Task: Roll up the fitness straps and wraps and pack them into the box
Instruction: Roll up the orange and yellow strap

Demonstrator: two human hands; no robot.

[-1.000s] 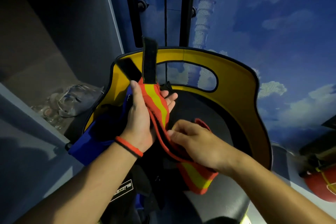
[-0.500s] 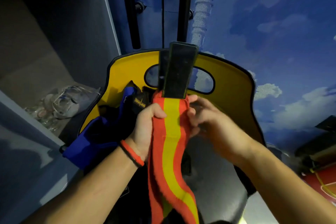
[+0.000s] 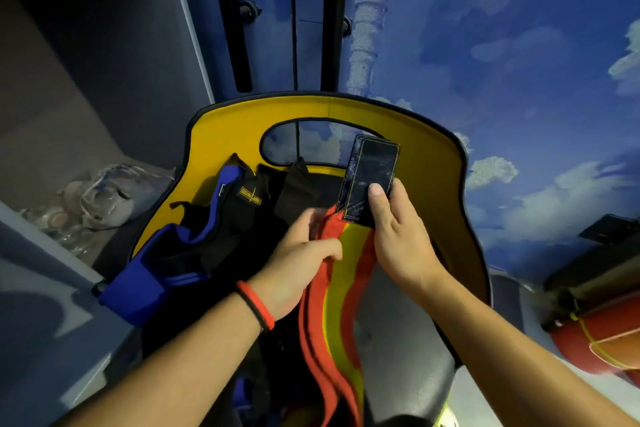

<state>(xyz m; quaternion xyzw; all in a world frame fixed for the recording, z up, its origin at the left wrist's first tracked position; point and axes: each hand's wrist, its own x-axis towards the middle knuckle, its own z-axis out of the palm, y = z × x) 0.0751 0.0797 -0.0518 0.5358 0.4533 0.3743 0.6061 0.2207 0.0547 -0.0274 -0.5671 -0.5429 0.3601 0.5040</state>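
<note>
You've brought the wrap (image 3: 346,274) lower than half a second ago. Its black tab (image 3: 369,173), which stood upright across the chair's cutout, now tilts right against the yellow chair back (image 3: 433,166). Your right hand (image 3: 398,239) pinches the tab, thumb on its face and fingers behind. Your left hand (image 3: 298,253) has slid onto the red edge just below and pinches it. The wrap hangs over the seat, beside the blue straps (image 3: 138,281).
</note>
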